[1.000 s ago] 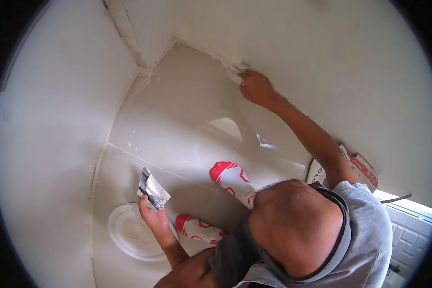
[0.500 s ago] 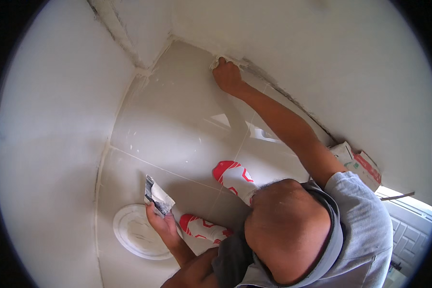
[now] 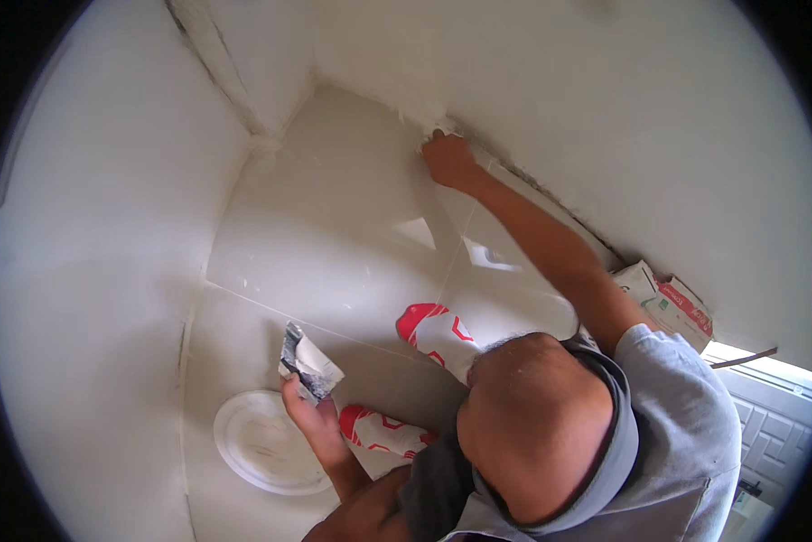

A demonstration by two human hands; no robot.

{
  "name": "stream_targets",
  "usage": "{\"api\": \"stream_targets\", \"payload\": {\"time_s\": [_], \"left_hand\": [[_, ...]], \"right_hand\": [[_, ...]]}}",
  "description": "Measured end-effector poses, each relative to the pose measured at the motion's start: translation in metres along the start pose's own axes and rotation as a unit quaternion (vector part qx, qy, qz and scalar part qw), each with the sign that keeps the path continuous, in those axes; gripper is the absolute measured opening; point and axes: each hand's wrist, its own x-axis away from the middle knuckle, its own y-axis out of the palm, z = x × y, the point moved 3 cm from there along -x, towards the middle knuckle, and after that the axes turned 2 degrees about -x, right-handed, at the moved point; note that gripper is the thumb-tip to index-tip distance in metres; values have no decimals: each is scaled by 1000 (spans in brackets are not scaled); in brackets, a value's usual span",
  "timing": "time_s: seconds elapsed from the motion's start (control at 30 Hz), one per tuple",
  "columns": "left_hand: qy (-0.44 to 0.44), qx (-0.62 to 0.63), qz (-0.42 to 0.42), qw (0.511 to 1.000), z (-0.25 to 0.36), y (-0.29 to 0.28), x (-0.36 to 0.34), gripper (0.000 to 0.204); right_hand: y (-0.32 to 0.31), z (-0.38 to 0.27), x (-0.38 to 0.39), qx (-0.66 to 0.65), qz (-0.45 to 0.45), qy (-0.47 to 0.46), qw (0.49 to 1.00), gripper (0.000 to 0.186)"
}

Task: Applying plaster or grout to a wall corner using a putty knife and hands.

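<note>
My left hand (image 3: 307,411) is closed on a ragged, flat white-and-grey piece (image 3: 308,354), held above a white round plate or lid (image 3: 243,434) on the tiled floor. My right hand (image 3: 449,164) reaches along the base of the far wall (image 3: 560,99), fingers curled at a whitish smeared patch (image 3: 410,104) where wall and floor meet. Whatever sits at those fingertips is hidden or too small to make out. A dark, rough line (image 3: 550,194) runs rightward from there along that wall base.
My red-and-white socked feet (image 3: 447,339) stand on pale tiles (image 3: 307,208). A left wall (image 3: 90,298) closes in that side, with a smeared vertical strip (image 3: 207,54) beside the corner. Red-and-white cartons (image 3: 681,307) and a thin stick (image 3: 745,359) are at right, near a white panel (image 3: 767,425).
My right hand moved leftward and up along the wall base, then slightly back right and down. My left hand, with its white-and-grey piece, shifted slightly right and down.
</note>
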Motion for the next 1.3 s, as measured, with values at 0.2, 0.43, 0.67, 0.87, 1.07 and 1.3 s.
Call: {"api": "stream_targets", "payload": {"time_s": [0.2,0.43,0.67,0.87,1.07,1.3], "left_hand": [[-32,6,-46,998,-13,10,-9,30],[-141,105,-121,977,-2,-19,-9,27],[255,-191,-6,948,69,11,21,19],[365,-377,-43,850,61,26,50,20],[517,-515,-164,663,43,51,51,32],[488,-593,-72,636,81,21,32,23]], "right_hand": [[-42,-48,71,-204,-39,-149,967,28],[-58,-188,174,-302,-42,-381,873,30],[-56,-165,164,-710,-215,13,671,20],[-47,-193,177,-864,-325,136,360,24],[-25,-170,176,-884,-363,93,278,26],[-44,-89,127,-761,-162,-1,628,23]]}}
